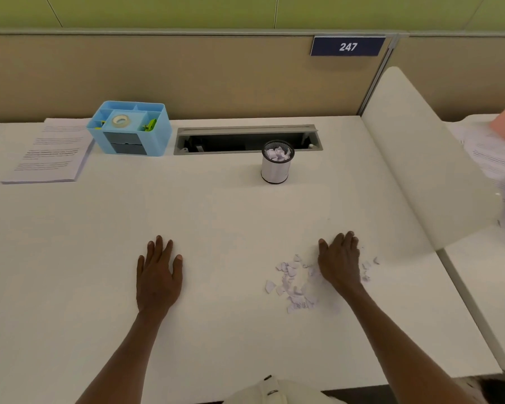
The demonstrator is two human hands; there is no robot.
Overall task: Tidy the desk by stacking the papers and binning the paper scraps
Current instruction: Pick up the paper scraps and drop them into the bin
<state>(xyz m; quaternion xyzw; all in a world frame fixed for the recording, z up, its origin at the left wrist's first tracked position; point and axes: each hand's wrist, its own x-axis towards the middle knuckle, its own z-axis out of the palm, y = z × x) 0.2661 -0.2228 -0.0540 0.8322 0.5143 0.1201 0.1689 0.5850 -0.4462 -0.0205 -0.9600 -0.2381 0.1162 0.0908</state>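
Observation:
A stack of printed papers (48, 151) lies squared up at the far left of the white desk (216, 205). A small round mesh bin (276, 162) stands mid-desk, with crumpled paper scraps inside it. Several torn paper scraps (293, 284) lie scattered near the front right. My right hand (339, 262) rests flat on the desk, fingers straight, touching the right side of that scatter; a few scraps lie beyond it to the right. My left hand (158, 272) lies flat on bare desk, fingers spread, holding nothing.
A blue desk organiser (130, 128) with a tape roll stands at the back left, beside an open cable tray (247, 138). A white divider panel (420, 158) borders the desk on the right, with loose papers (499, 161) on the neighbouring desk.

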